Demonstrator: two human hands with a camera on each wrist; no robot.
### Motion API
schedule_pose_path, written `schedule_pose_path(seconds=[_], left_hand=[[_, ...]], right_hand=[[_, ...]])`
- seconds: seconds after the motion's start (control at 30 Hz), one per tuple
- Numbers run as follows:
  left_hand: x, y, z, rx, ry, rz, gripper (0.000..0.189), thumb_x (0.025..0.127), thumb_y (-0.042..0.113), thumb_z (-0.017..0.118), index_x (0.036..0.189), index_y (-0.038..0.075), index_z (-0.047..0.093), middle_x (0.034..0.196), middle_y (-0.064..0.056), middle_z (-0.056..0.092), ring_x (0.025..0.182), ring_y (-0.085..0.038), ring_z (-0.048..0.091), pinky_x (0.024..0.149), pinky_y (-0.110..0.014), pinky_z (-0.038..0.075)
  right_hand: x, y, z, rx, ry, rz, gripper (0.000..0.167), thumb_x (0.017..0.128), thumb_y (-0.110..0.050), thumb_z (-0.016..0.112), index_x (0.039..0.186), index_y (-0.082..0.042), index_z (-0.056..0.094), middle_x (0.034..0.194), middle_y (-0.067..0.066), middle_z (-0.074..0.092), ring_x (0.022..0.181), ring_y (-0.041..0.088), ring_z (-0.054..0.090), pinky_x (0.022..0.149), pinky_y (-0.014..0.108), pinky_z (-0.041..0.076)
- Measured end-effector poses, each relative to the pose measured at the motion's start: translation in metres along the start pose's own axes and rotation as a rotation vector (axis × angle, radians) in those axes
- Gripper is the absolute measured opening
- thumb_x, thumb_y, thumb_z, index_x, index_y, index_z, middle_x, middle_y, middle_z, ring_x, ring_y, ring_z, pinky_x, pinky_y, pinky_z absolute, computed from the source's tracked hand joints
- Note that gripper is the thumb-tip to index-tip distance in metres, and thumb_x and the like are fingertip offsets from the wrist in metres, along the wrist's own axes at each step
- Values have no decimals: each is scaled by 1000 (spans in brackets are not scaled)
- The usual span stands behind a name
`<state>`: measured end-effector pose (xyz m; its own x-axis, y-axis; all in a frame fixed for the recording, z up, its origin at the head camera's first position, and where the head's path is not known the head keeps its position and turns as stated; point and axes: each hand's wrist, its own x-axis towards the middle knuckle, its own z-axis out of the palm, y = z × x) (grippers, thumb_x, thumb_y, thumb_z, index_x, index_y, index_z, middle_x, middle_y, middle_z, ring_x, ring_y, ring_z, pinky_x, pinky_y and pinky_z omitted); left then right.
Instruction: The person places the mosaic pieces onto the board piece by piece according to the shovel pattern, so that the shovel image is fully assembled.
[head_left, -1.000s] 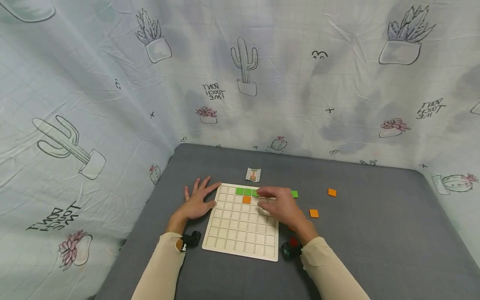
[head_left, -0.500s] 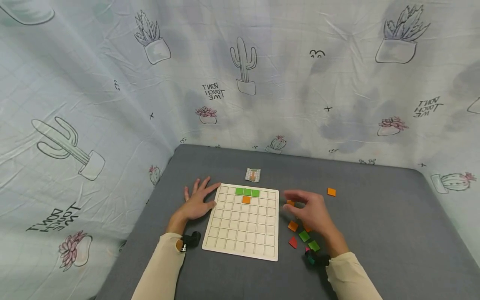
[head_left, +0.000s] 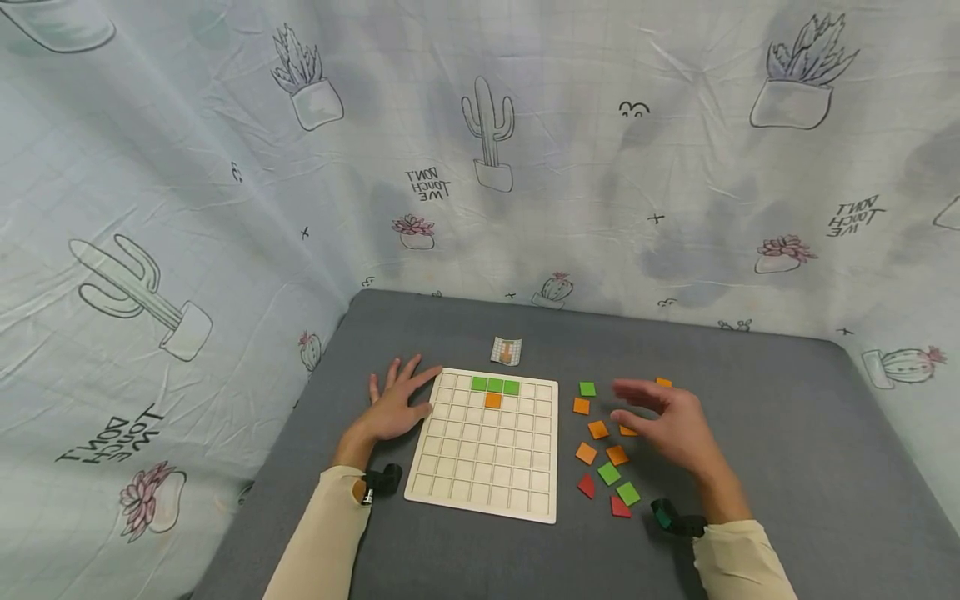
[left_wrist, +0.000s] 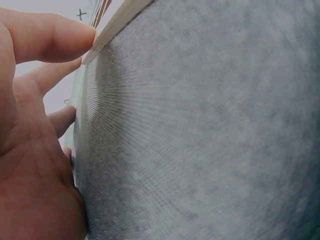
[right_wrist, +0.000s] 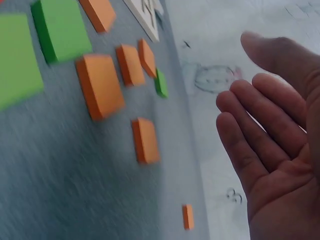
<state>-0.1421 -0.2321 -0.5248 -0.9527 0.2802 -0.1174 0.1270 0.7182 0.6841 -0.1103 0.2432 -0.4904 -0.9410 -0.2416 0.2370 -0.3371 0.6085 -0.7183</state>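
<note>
A pale square grid board (head_left: 482, 475) lies on the grey table. Three green square tiles (head_left: 495, 384) sit in a row near its far edge, with one orange tile (head_left: 492, 401) below the middle one. My left hand (head_left: 392, 411) rests at the board's left side, fingers spread, thumb and forefinger touching its edge. Above the loose tiles on the right hovers my right hand (head_left: 675, 421), its fingers relaxed, thumb apart, and nothing in it in the right wrist view. It partly covers an orange tile (head_left: 627, 431) and another orange tile (head_left: 663, 382) farther back.
Right of the board lie several orange tiles (head_left: 597, 430), three green tiles (head_left: 609, 473) and two red pieces (head_left: 620, 507). A small printed card (head_left: 506, 351) with a grid pattern lies beyond the board. A cactus-print cloth (head_left: 585, 167) hangs behind the table.
My right hand has moved right, from over the board to above the loose tiles, uncovering a third green tile in the row. The left hand stays in place.
</note>
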Motion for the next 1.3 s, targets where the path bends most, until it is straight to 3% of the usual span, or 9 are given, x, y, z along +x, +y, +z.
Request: schedule_pose_path(seconds=[0.2,0.37,0.67,0.77,1.0,1.3], left_hand=[[0,0,0,0,6,-4,67,106,14,62,170,19,44,184,-20,9,169,-52,-11,123,-77,-21],[0,-1,0,2,5,-3,68,106,14,62,171,19,43,185,-20,8,169,-51,-11,123,-77,-21],[0,0,0,-3,3,-8,67,106,14,62,171,18,43,185,-20,8,169,-51,-11,123,-77,-22],[0,0,0,-7,5,-8,67,106,14,62,170,18,44,184,-21,9,169,-52,-11,123,-78,-22],[0,-1,0,-10,7,-7,68,105,14,63,170,18,44,184,-21,9,169,-52,-11,123,-78,-22],[0,1,1,2,-5,-12,67,106,16,62,171,19,43,185,-19,9,169,-50,-12,124,-76,-22]], right_hand=[[-6,8,-13,19,5,17,48,93,-20,90,139,-15,76,130,9,80,118,16,78,94,16,59],[-8,14,-16,10,24,10,48,92,-17,90,138,-12,77,129,11,81,114,-3,73,94,8,54],[-12,24,-11,18,17,38,45,91,-16,91,134,-9,78,125,12,82,112,-10,69,94,5,51],[-12,28,-10,2,4,45,44,90,-15,92,132,-10,79,125,11,82,112,-7,71,93,7,52],[-13,36,-7,-20,-25,54,43,90,-16,92,130,-11,80,124,9,83,109,19,80,90,16,57],[-17,43,-6,-41,-54,51,40,91,-14,91,130,-11,80,124,8,82,108,18,79,89,16,58]])
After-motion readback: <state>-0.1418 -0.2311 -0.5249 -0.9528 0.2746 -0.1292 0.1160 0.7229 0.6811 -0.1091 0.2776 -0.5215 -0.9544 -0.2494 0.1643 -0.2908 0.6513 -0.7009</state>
